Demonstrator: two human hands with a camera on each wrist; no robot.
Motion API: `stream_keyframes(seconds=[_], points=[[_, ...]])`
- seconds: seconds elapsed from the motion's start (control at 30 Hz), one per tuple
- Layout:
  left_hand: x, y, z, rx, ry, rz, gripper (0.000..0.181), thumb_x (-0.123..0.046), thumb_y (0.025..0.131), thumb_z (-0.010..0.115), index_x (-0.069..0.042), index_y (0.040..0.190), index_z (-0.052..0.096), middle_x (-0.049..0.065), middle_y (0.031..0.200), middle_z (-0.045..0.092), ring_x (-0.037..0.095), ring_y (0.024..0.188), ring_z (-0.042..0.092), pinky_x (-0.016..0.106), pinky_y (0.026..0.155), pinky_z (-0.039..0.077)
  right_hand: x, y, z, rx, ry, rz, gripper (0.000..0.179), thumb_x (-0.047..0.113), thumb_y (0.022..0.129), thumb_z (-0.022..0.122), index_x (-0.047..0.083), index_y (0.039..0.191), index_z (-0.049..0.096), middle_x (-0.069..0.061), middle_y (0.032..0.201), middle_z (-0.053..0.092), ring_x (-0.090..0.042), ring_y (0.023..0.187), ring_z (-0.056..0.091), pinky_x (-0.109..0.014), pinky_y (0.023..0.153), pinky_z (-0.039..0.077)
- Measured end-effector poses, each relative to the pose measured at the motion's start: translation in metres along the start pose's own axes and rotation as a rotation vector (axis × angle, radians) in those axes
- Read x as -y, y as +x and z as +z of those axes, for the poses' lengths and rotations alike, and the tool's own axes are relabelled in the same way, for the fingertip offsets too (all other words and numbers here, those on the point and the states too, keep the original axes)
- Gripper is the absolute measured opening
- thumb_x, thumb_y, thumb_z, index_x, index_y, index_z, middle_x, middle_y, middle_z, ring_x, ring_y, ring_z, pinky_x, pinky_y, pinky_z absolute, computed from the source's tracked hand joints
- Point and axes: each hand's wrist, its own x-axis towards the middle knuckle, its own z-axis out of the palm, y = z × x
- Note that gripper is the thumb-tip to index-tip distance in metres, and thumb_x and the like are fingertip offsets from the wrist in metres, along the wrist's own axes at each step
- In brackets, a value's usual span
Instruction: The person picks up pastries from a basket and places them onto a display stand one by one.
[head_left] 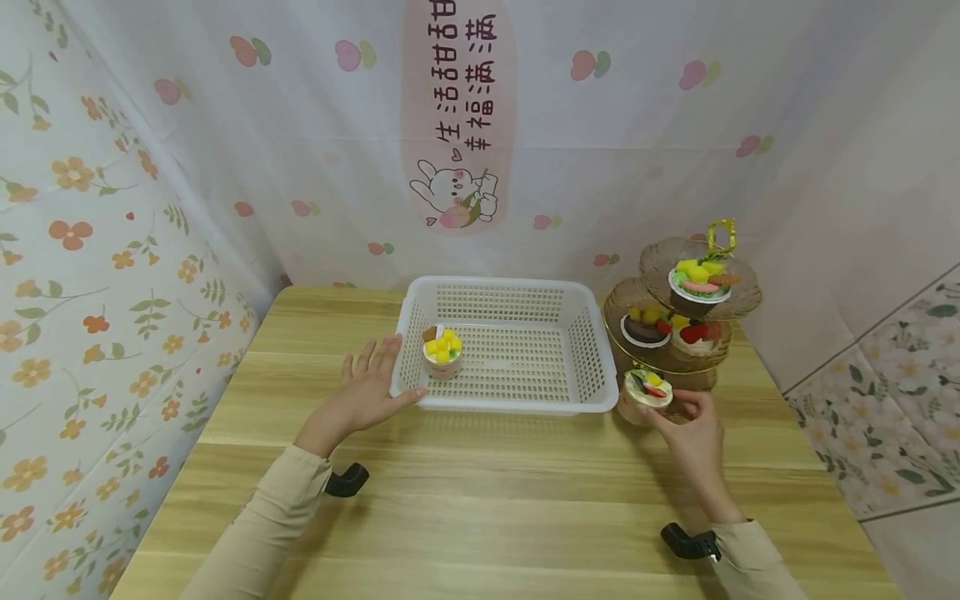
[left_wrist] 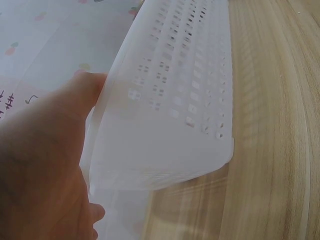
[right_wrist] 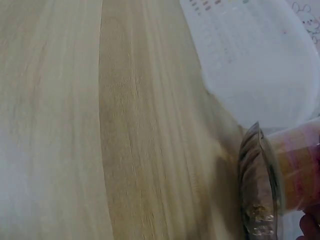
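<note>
Fingers [head_left: 386,353] spread, the left hand [head_left: 367,389] is touching a white rectangular perforated plastic basket [head_left: 510,406] holding a yellow-topped dessert cup [head_left: 442,357], while the right hand [head_left: 697,433] is pinching a round cream-topped cup [head_left: 642,398] at the bottom of an amber tiered stand [head_left: 654,262].

At rear, hanging white drape [head_left: 622,142], scattered with paired-fruit motifs [head_left: 243,50] in coral, mauve and green; at its centre, pink oval panel [head_left: 420,100] bearing maroon Chinese lettering [head_left: 447,83] in two columns above cartoon rabbit [head_left: 450,185]. At left, white floral drape [head_left: 97,283] patterned with orange blossoms and leafy sprigs. At right, pale wall [head_left: 862,192] crossed by dark seams [head_left: 872,331], with flower-printed lower section [head_left: 892,408]. In foreground, pale wood-grain tabletop [head_left: 510,508] under soft, diffuse light.
</note>
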Motion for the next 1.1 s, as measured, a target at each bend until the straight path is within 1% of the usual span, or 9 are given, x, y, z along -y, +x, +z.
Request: stream_keyframes(seconds=[0.1, 0.23, 0.37, 0.43, 0.53, 0.73, 0.83, 0.97, 1.1], points=[[0.000, 0.000, 0.000, 0.000, -0.001, 0.000, 0.104, -0.069, 0.092, 0.047, -0.010, 0.160, -0.005, 0.014, 0.169, 0.000, 0.044, 0.154, -0.005, 0.072, 0.116, -0.006, -0.003, 0.001, 0.005, -0.021, 0.018, -0.011, 0.059, 0.015, 0.077, 0.085, 0.000, 0.122, 0.051, 0.002, 0.108, 0.061, 0.014, 0.095, 0.052, -0.004, 0.073, 0.041], [-0.001, 0.000, -0.001, 0.002, -0.007, 0.000, 0.104, -0.070, 0.092, 0.046, -0.011, 0.160, -0.004, 0.014, 0.169, -0.001, 0.043, 0.154, -0.006, 0.071, 0.116, -0.006, -0.005, 0.002, 0.009, -0.034, 0.024, -0.036, 0.060, 0.016, 0.078, 0.084, -0.001, 0.125, 0.050, -0.014, 0.119, 0.067, 0.020, 0.095, 0.049, -0.006, 0.080, 0.039], [-0.003, 0.000, -0.002, 0.003, -0.017, 0.000, 0.104, -0.070, 0.092, 0.047, -0.011, 0.160, -0.004, 0.014, 0.169, -0.001, 0.042, 0.155, -0.006, 0.071, 0.116, -0.007, -0.005, 0.002, 0.011, -0.033, 0.017, -0.058, 0.061, 0.018, 0.079, 0.083, -0.002, 0.126, 0.049, -0.025, 0.124, 0.066, 0.021, 0.094, 0.048, -0.006, 0.080, 0.038], [-0.003, 0.000, -0.002, 0.004, -0.020, 0.000, 0.103, -0.069, 0.092, 0.048, -0.010, 0.160, -0.004, 0.014, 0.169, -0.001, 0.043, 0.154, -0.006, 0.071, 0.116, -0.008, -0.004, 0.002, 0.011, -0.030, 0.007, -0.068, 0.061, 0.019, 0.079, 0.083, -0.002, 0.125, 0.049, -0.026, 0.124, 0.067, 0.021, 0.093, 0.048, -0.006, 0.078, 0.039], [-0.002, 0.000, -0.002, -0.004, -0.021, 0.005, 0.103, -0.067, 0.092, 0.049, -0.009, 0.160, -0.004, 0.015, 0.168, 0.000, 0.044, 0.154, -0.005, 0.072, 0.115, -0.007, -0.003, 0.003, 0.012, -0.026, -0.007, -0.068, 0.061, 0.019, 0.079, 0.084, -0.003, 0.125, 0.049, -0.026, 0.123, 0.067, 0.020, 0.094, 0.048, -0.009, 0.082, 0.038], [0.000, 0.000, -0.001, -0.003, -0.018, 0.004, 0.103, -0.067, 0.092, 0.049, -0.009, 0.160, -0.004, 0.015, 0.169, -0.001, 0.044, 0.154, -0.005, 0.072, 0.115, -0.007, 0.001, 0.007, 0.011, -0.006, -0.048, -0.020, 0.065, 0.027, 0.079, 0.085, -0.001, 0.125, 0.050, -0.024, 0.122, 0.069, 0.017, 0.095, 0.048, -0.015, 0.089, 0.035], [0.000, 0.000, -0.001, 0.002, -0.014, 0.002, 0.103, -0.068, 0.093, 0.047, -0.010, 0.160, -0.005, 0.014, 0.169, -0.001, 0.044, 0.154, -0.005, 0.071, 0.116, -0.006, 0.004, 0.010, 0.010, 0.004, -0.069, -0.008, 0.066, 0.031, 0.078, 0.085, -0.001, 0.125, 0.051, -0.024, 0.121, 0.069, 0.014, 0.094, 0.050, -0.013, 0.085, 0.036], [0.000, -0.001, -0.001, 0.002, -0.027, 0.004, 0.103, -0.067, 0.093, 0.048, -0.010, 0.160, -0.005, 0.014, 0.169, -0.001, 0.044, 0.154, -0.006, 0.071, 0.115, -0.007, 0.007, 0.012, 0.009, 0.024, -0.094, 0.007, 0.068, 0.036, 0.078, 0.085, -0.002, 0.125, 0.051, -0.026, 0.121, 0.068, 0.009, 0.093, 0.051, -0.010, 0.075, 0.038], [0.000, -0.002, 0.000, -0.002, -0.033, 0.007, 0.103, -0.068, 0.092, 0.048, -0.010, 0.160, -0.005, 0.014, 0.169, -0.001, 0.043, 0.154, -0.006, 0.071, 0.115, -0.007, 0.008, 0.015, 0.007, 0.047, -0.097, 0.023, 0.069, 0.037, 0.079, 0.083, -0.003, 0.126, 0.051, -0.028, 0.120, 0.067, 0.014, 0.086, 0.049, -0.007, 0.066, 0.040]])
